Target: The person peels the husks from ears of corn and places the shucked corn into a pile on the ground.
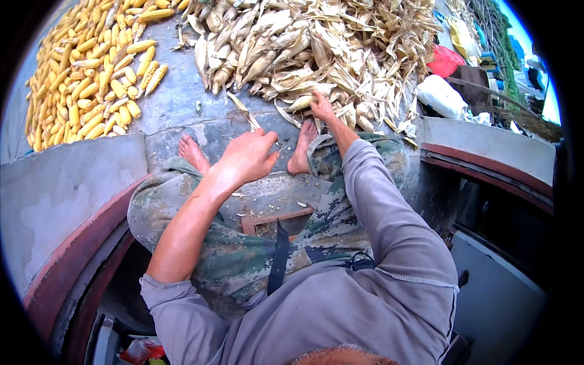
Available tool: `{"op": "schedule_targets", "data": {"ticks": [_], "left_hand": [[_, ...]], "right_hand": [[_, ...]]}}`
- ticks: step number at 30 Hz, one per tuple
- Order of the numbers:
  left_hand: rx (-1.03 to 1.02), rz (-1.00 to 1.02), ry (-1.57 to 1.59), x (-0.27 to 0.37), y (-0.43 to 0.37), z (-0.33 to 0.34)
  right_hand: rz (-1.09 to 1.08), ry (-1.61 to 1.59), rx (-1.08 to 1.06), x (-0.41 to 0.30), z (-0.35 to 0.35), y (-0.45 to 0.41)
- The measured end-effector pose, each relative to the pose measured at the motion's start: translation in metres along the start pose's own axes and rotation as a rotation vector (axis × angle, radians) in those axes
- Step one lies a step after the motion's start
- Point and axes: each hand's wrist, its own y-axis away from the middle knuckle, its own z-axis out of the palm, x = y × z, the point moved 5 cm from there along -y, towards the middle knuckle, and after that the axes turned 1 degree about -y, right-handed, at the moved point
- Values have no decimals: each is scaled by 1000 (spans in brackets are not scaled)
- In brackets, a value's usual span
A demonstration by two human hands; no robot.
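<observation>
My left hand [251, 154] hovers over the floor between my bare feet, fingers loosely bent, with nothing seen in it. A dry corn husk strip [244, 111] lies just beyond its fingertips. My right hand [323, 107] reaches to the near edge of the heap of unhusked corn ears [273, 50], its fingers at the tip of one husk-covered ear [302, 102]. Whether the fingers grip that ear is unclear. Husked yellow corn cobs [86, 82] form a big pile at the upper left.
Low concrete walls stand at the left [73, 169] and right [483, 141]. Part of a wooden stool [278, 216] shows between my legs. A red plastic basin [445, 61] and a white sack [440, 96] are at the upper right. Loose kernels and husk scraps dot the floor.
</observation>
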Motion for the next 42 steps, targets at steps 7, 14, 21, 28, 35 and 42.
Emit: {"op": "schedule_targets", "data": {"ticks": [7,14,21,28,35,42], "left_hand": [[63,-46,5,-14,3,1],[29,-99,-29,-32,-10,9],[147,-24,-50,-31,-27,0],[122,-99,-16,-33,-9,-4],[126,-115,32,-31,1,-3],[77,-113,5,-36,-6,1]], "right_hand": [[122,-352,-78,-37,27,-4],[498,-715,95,-46,18,4],[-76,102,-153,-68,-10,2],[-163,375,-360,-91,18,2],[-79,516,-279,-53,65,-6],[25,521,-539,-74,64,10]]}}
